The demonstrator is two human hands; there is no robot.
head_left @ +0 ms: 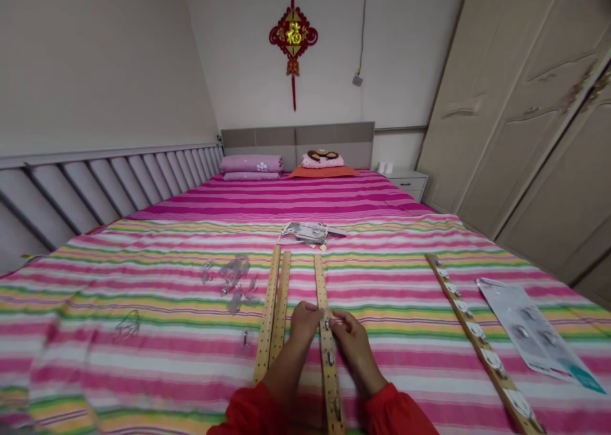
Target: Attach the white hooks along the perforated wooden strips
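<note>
My left hand and my right hand meet over a narrow wooden strip with rows of holes, lying lengthwise before me. Between my fingertips a small silver metal fitting sits on the strip. Both hands are closed at it, the left from the left edge, the right from the right. Closer to me, the same strip bears another silver fitting and one more near the bottom. Left of it lie two bare perforated strips, partly behind my left forearm.
Small clear plastic bags lie left, with a loose metal piece and thin wire. A strip with several round fittings lies right, beside a clear package. A grey-white bundle rests ahead on the striped bedsheet.
</note>
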